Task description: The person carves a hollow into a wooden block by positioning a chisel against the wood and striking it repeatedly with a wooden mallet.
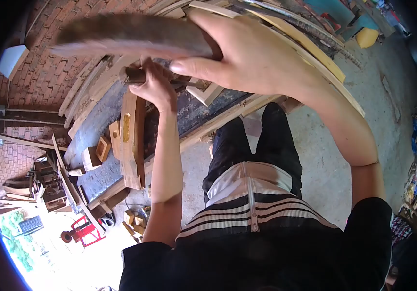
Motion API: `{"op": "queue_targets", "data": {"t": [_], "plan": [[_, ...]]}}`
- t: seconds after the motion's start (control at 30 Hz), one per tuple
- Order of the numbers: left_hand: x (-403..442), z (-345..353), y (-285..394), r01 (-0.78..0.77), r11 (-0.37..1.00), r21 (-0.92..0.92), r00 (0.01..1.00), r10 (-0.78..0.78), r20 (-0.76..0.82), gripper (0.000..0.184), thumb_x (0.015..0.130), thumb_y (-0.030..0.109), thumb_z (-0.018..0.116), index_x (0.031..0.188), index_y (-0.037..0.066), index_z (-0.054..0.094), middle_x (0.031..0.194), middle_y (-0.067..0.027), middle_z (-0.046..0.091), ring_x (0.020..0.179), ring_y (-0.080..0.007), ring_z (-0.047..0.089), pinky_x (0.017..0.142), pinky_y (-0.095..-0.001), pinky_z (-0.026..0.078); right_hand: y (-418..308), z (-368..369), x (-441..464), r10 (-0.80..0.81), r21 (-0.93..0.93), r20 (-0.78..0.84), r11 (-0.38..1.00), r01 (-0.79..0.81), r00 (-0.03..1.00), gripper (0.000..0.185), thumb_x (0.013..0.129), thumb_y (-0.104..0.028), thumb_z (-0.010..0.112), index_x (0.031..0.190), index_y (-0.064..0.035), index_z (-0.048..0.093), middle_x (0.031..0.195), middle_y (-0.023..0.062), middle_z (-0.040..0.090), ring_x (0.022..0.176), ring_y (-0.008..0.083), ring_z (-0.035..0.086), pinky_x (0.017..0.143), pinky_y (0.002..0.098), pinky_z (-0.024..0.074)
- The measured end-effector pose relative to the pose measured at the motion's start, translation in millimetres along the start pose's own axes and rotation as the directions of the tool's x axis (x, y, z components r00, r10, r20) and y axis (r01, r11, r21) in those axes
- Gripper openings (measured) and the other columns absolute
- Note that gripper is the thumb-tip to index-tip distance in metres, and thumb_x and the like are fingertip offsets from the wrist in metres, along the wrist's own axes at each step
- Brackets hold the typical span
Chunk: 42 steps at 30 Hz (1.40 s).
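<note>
My right hand point(252, 56) is raised close to the camera, its fingers wrapped round one end of a thick, dark wooden club point(130, 36). The club stretches out to the left and is smeared by motion. Below it, my left hand point(156, 87) is closed on a chisel point(134, 75); its brown handle sticks out on the left and a thin shank runs out to the right. The chisel's tip is hard to make out. Near my left wrist lies a wooden beam point(133, 140) with a slot cut in its face. A pale angled wood piece point(206, 94) is beyond the shank.
The dark workbench point(194, 114) has a wooden front edge and small wood blocks point(102, 148) on its left. Long boards point(286, 41) lie along the far side. A brick wall point(72, 29) rises behind. A red stool point(88, 232) stands at lower left on the floor.
</note>
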<state>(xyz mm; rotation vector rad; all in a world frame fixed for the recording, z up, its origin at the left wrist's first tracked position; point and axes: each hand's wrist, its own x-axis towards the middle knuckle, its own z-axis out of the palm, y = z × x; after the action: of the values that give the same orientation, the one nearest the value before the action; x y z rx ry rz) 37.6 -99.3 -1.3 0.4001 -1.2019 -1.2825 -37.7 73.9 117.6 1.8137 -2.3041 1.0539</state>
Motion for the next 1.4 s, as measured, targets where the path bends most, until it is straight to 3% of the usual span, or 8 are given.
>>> {"op": "queue_targets", "data": {"t": [0.17,0.3,0.43,0.5,0.7,0.77,1.17,1.4], "plan": [[-14.6,9.7,-16.5,0.076,0.994,-0.083,0.997,-0.075,0.018,0.019,0.077,0.001,0.076,0.085,0.001,0.059,0.082,-0.0043,0.068,0.073,-0.0100,0.060,0.066,-0.0271,0.050,-5.2,0.4,4.3,-0.141,0.070,-0.191,0.985,0.156,0.972,0.046,0.083,-0.044,0.071,0.101,-0.0015,0.065,0.075,0.0179,0.070,0.069,0.0343,0.072,0.065,0.0443,0.0570],[-18.2,20.9,-16.7,-0.044,0.999,-0.011,0.991,0.045,0.128,0.023,0.076,0.000,0.079,0.087,-0.003,0.058,0.085,-0.0053,0.068,0.075,-0.0118,0.062,0.073,-0.0275,0.053,-0.5,-15.2,3.1,0.010,-0.236,0.134,0.971,0.022,0.991,0.051,0.087,-0.038,0.074,0.122,-0.0025,0.060,0.082,0.0165,0.069,0.072,0.0316,0.069,0.066,0.0404,0.0531],[-20.5,19.4,-2.3,0.044,0.998,0.037,0.977,-0.051,0.208,0.023,0.080,0.002,0.075,0.093,-0.004,0.058,0.091,-0.0058,0.067,0.082,-0.0113,0.061,0.073,-0.0255,0.051,-9.0,-16.6,1.5,-0.195,0.066,-0.280,0.973,0.221,0.940,0.042,0.085,-0.038,0.071,0.107,-0.0033,0.064,0.082,0.0194,0.071,0.076,0.0353,0.072,0.068,0.0448,0.0566],[-23.8,16.4,-16.7,-0.068,0.993,0.094,0.986,0.053,0.156,0.017,0.081,-0.002,0.070,0.094,-0.006,0.060,0.088,-0.0054,0.068,0.081,-0.0111,0.062,0.077,-0.0259,0.050,-4.5,-11.3,-10.0,0.092,-0.154,0.096,0.985,-0.077,0.991,0.043,0.085,-0.042,0.071,0.104,-0.0030,0.063,0.082,0.0196,0.071,0.076,0.0360,0.071,0.068,0.0438,0.0560],[-19.9,19.3,-13.2,-0.114,0.993,-0.040,0.977,0.119,0.176,0.010,0.086,0.002,0.069,0.091,-0.004,0.062,0.082,-0.0053,0.069,0.070,-0.0088,0.061,0.062,-0.0252,0.048,43.2,20.7,-19.1,-0.001,0.153,0.016,0.988,-0.001,1.000,0.058,0.091,-0.048,0.067,0.120,0.0014,0.057,0.075,0.0151,0.064,0.055,0.0291,0.063,0.056,0.0417,0.0521],[-17.0,7.2,-6.1,0.024,0.998,-0.052,0.989,-0.015,0.150,0.014,0.092,0.003,0.063,0.079,0.004,0.057,0.057,0.0004,0.057,0.044,-0.0061,0.051,0.040,-0.0243,0.040,49.0,25.0,-27.9,0.370,0.416,0.287,0.783,-0.462,0.884,0.064,0.092,-0.051,0.064,0.126,0.0015,0.054,0.070,0.0074,0.058,0.046,0.0188,0.058,0.046,0.0346,0.0494],[5.4,-45.0,-14.2,0.148,0.951,-0.272,0.960,-0.205,-0.193,0.031,0.099,0.017,0.061,0.075,0.012,0.043,0.052,0.0028,0.036,0.041,-0.0064,0.029,0.038,-0.0267,0.024,100.6,128.3,-108.8,0.620,0.024,0.366,0.740,-0.672,0.694,0.069,0.093,-0.050,0.064,0.134,0.0023,0.047,0.073,0.0148,0.067,0.045,0.0242,0.063,0.046,0.0373,0.0521],[11.6,-12.4,14.2,0.045,0.981,-0.186,0.999,-0.041,0.025,0.030,0.097,0.017,0.066,0.078,0.010,0.045,0.051,0.0006,0.042,0.039,-0.0069,0.036,0.036,-0.0264,0.024,103.1,126.8,-110.0,0.617,0.107,0.451,0.680,-0.725,0.645,0.070,0.092,-0.051,0.064,0.134,0.0021,0.046,0.073,0.0137,0.064,0.045,0.0230,0.062,0.046,0.0366,0.0514]]}}
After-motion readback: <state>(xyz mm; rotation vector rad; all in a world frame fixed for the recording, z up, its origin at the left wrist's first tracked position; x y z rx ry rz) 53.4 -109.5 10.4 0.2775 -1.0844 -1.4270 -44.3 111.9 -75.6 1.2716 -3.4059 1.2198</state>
